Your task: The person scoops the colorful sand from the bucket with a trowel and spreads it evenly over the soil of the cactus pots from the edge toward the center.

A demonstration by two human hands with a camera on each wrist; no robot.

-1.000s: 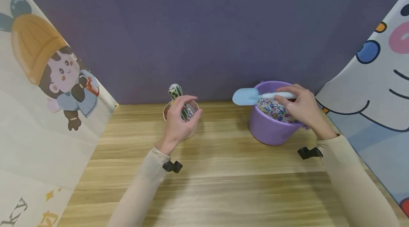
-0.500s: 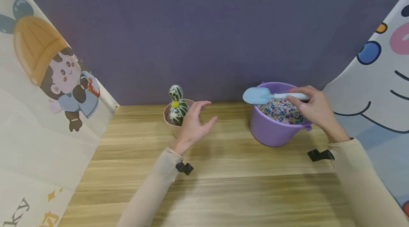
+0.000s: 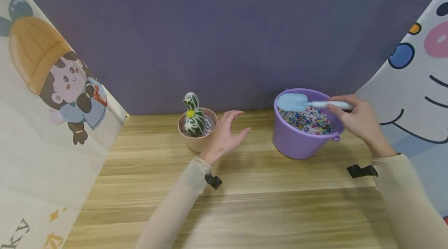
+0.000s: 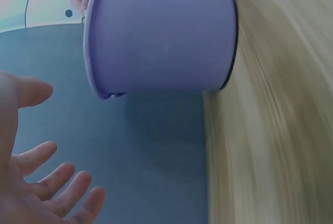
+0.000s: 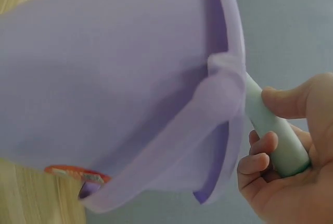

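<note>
In the head view my right hand [image 3: 360, 118] grips the white handle of a small light-blue shovel [image 3: 293, 102], whose blade lies over the mouth of a purple bucket [image 3: 297, 144]. Multicoloured beads [image 3: 309, 120] fill part of that bucket. The right wrist view shows thumb and fingers around the shovel's handle [image 5: 276, 135] beside the bucket's rim. My left hand [image 3: 225, 136] holds nothing, its fingers spread between the bucket and a pot [image 3: 196, 144]. A green-and-white cactus [image 3: 195, 120] with a yellow flower stands in this pot, with some beads at its base.
Everything stands on a wood-grain table [image 3: 224, 218] against a dark blue-grey back wall [image 3: 224, 39]. Printed cartoon panels rise on the left and right. The bucket's carry handle [image 5: 156, 146] hangs down on its right side.
My left hand has moved right, away from above the cactus pot. My right hand has carried the shovel rightward, so its blade is now above the bucket instead of past its left rim.
</note>
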